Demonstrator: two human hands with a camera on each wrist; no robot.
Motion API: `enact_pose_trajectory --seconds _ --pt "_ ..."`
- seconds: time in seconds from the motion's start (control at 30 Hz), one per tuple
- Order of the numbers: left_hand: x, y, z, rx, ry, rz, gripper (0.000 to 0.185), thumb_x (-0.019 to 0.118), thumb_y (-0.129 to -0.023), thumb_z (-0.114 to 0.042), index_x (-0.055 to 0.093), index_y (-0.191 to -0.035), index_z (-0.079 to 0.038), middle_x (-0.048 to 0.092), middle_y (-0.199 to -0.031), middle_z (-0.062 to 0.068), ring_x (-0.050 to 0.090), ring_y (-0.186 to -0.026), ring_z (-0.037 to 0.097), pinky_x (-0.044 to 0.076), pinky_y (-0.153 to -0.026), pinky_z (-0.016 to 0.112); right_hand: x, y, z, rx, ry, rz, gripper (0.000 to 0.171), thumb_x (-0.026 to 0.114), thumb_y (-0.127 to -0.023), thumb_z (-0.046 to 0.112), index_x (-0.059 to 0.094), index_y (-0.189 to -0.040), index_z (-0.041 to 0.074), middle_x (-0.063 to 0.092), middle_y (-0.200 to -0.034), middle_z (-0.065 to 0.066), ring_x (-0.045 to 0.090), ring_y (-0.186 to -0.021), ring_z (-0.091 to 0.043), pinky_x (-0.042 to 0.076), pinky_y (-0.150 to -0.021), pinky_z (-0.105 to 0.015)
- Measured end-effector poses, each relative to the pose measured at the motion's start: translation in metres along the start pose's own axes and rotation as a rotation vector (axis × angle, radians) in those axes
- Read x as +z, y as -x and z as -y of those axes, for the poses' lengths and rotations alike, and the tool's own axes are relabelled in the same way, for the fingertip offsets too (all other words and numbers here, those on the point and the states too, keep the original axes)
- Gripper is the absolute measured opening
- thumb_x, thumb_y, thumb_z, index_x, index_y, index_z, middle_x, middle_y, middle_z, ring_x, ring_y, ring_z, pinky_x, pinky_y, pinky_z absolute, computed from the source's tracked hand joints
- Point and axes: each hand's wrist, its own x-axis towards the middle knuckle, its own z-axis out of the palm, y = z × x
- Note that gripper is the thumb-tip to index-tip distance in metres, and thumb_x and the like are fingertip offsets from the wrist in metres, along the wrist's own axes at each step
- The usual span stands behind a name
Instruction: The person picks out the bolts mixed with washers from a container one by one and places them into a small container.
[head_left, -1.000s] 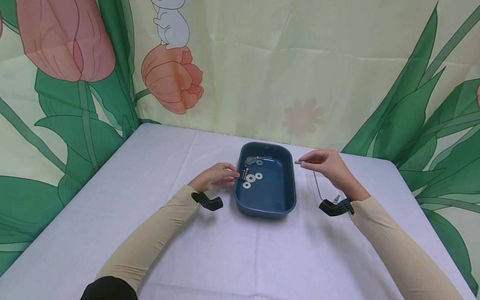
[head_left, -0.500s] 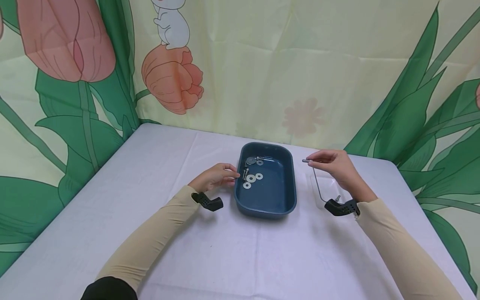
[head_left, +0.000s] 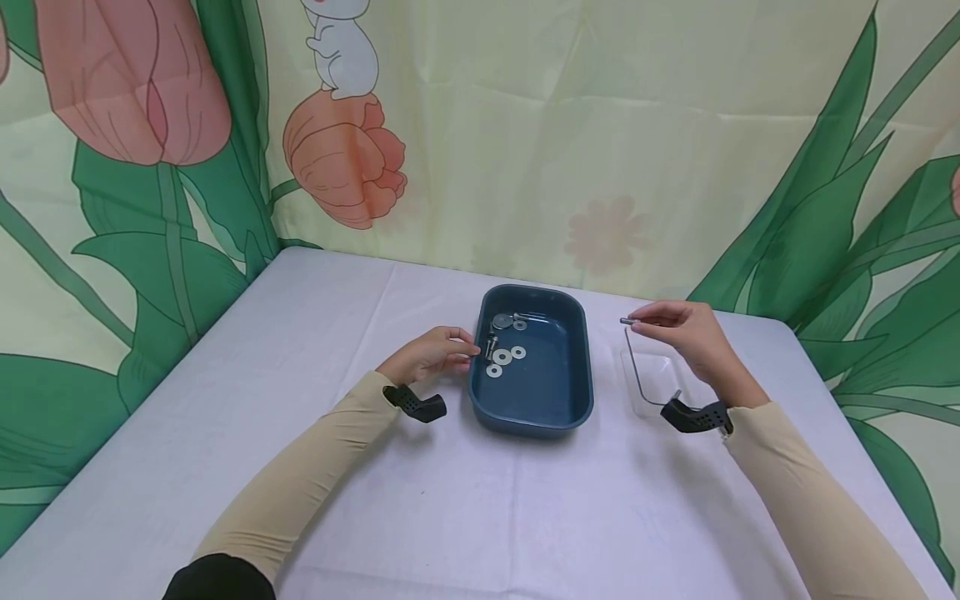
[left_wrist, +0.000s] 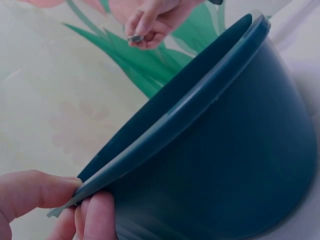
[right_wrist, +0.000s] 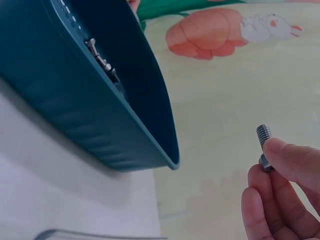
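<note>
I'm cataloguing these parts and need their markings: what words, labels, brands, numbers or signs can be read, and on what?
None: no text can be read in any view.
Blue tray: no lettering shows on the sides in view.
Bolt in the right hand: any marking is too small to tell.
Washers in the tray: likewise too small.
Backdrop: printed pictures, no lettering visible.

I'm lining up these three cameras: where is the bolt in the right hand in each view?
Head: bolt right of centre, at the right hand's fingertips.
Left wrist: bolt near the top, left of centre.
Right wrist: bolt at right, just below mid-height.
Shared landmark: the tub.
</note>
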Motion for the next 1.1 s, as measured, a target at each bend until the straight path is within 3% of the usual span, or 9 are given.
enact_pose_trajectory --seconds 0.37,0.63,1.1 --pt "-0.001 0.000 0.003 0.056 0.057 0.051 0.005 0.059 -0.089 -0.003 0.054 -0.090 -0.004 0.057 -0.089 0.001 0.058 -0.069 0.007 0.054 -0.066 0.016 -0.010 0.006 -0.009 0.013 -0.016 -0.045 0.033 0.070 -0.085 0.019 0.065 -0.110 -0.001 0.066 -0.090 0.020 0.061 -0.088 0.001 0.051 -0.077 -0.010" --pt "-0.002 0.000 0.004 0.047 0.058 0.044 0.006 0.059 -0.089 -0.003 0.054 -0.090 -0.006 0.056 -0.088 0.000 0.057 -0.068 0.007 0.054 -0.065 0.016 -0.016 0.011 -0.016 0.025 -0.090 -0.068 0.023 0.069 -0.084 0.010 0.068 -0.106 0.003 0.068 -0.089 0.018 0.061 -0.085 0.003 0.051 -0.076 -0.009" --pt "-0.001 -0.001 0.003 0.033 0.055 0.037 0.007 0.059 -0.089 -0.003 0.053 -0.091 -0.006 0.057 -0.088 0.001 0.057 -0.068 0.006 0.054 -0.065 0.016 -0.025 0.016 -0.030 0.079 -0.008 -0.101 0.031 0.069 -0.085 0.019 0.065 -0.111 0.001 0.065 -0.087 0.025 0.059 -0.085 0.005 0.047 -0.076 -0.005"
